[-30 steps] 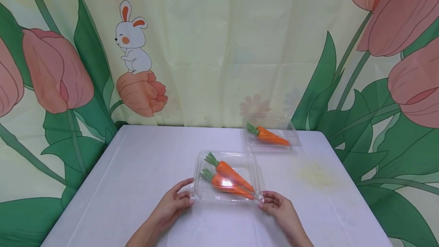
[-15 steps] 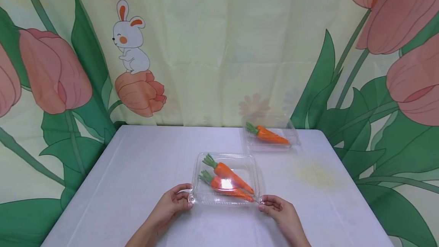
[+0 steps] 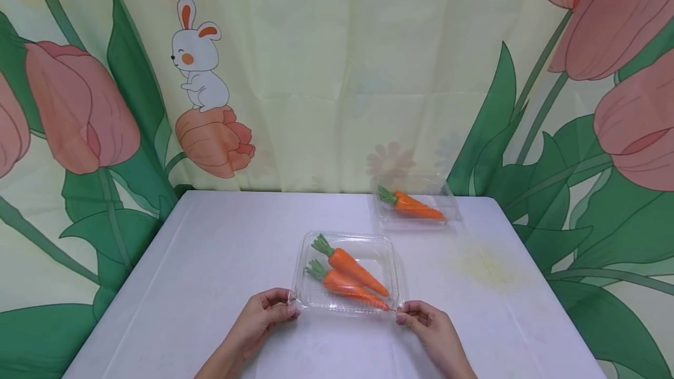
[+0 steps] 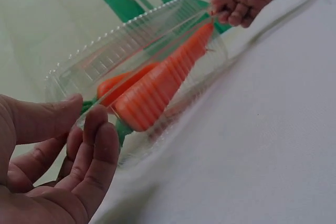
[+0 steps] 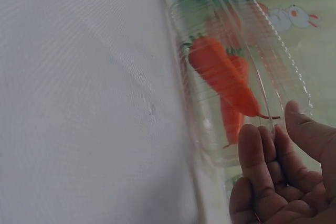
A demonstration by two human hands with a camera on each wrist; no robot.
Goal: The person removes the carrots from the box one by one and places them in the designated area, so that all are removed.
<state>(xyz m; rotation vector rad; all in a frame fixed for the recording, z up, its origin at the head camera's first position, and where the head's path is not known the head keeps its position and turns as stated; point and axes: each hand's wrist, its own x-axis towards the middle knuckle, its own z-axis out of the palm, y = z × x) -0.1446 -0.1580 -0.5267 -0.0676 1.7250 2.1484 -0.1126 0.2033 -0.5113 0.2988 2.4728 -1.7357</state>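
Observation:
A clear plastic clamshell box (image 3: 376, 250), lid down, lies near the middle of the table. Inside are two carrots with green tops: an upper carrot (image 3: 358, 271) and a lower carrot (image 3: 347, 286), their tips toward the front right. My left hand (image 3: 261, 316) pinches the box's front left corner between thumb and fingers. At the front right corner, my right hand (image 3: 433, 326) pinches the rim edge. The right wrist view shows a carrot's thin root tip (image 5: 270, 117) crossing the rim close to the right thumb.
Farther back on the right stands a second clear box (image 3: 450, 203) with an orange carrot (image 3: 416, 206) inside. A white cloth covers the table (image 3: 210, 250). Behind it hangs a curtain (image 3: 305, 75) printed with tulips and a rabbit.
The box has shifted slightly toward me. My left thumb has come further onto the front left corner, and the bright glare on the lid is gone. My right hand has moved down a little.

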